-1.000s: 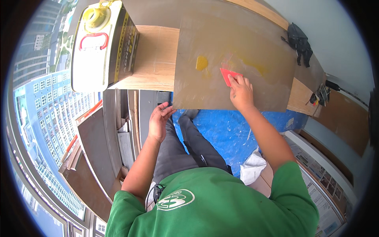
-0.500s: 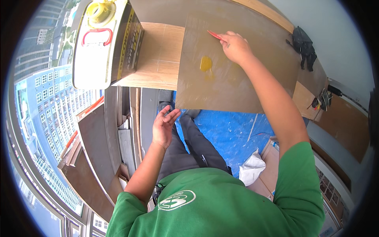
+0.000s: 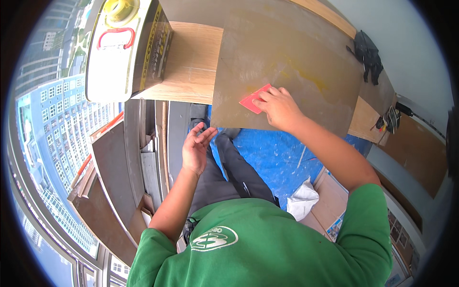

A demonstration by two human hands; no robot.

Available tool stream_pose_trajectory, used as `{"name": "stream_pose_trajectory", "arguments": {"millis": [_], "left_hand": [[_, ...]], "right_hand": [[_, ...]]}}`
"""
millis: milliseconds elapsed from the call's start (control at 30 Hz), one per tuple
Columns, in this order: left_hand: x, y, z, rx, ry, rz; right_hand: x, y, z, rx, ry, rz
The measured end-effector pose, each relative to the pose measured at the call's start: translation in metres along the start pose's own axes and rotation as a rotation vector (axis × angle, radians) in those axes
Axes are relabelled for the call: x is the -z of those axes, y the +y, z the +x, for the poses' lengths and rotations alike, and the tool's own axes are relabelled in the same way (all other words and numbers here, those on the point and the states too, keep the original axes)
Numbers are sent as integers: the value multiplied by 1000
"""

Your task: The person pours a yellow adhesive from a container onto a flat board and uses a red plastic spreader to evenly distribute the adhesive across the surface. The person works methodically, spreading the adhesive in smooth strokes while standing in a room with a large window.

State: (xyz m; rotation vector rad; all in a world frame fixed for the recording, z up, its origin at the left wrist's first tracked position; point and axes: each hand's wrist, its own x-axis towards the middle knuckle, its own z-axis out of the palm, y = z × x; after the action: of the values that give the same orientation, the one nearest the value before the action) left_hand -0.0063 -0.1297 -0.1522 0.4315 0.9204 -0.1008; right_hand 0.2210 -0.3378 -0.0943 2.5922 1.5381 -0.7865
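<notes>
My right hand [image 3: 279, 107] grips a flat red spreader [image 3: 256, 98], whose edge lies against a brown sheet [image 3: 248, 52]. Streaks of yellow adhesive [image 3: 311, 79] show on the sheet to the right of the spreader. At the sheet's near left corner is my left hand [image 3: 195, 149], palm turned up, fingers stretched out and nothing in them. Whether its fingertips touch the corner I cannot tell.
A large rectangular can [image 3: 110, 67] with a yellow spout and red handle stands left on a wood-grain board [image 3: 193, 62]. Panels [image 3: 114, 177] lean by the window. A black bag [image 3: 368, 55] lies far right; below are a blue floor sheet [image 3: 267, 158] and white bag [image 3: 302, 200].
My right hand has drawn the spreader nearer to me, over where the yellow puddle was. The puddle is gone and streaks show further right. My left hand has barely moved.
</notes>
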Motion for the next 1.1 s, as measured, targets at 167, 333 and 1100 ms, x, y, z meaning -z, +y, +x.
{"name": "stream_pose_trajectory", "arguments": {"millis": [167, 333, 1100], "left_hand": [[-1, -2, -2, 0, 1, 28], [1, -5, -2, -21, 5, 45], [-14, 0, -8, -29, 36, 85]], "right_hand": [[-5, 22, -60, 21, -213, -53], [41, 74, -44, -271, 176, 228], [39, 181, 60, -453, 332, 261]]}}
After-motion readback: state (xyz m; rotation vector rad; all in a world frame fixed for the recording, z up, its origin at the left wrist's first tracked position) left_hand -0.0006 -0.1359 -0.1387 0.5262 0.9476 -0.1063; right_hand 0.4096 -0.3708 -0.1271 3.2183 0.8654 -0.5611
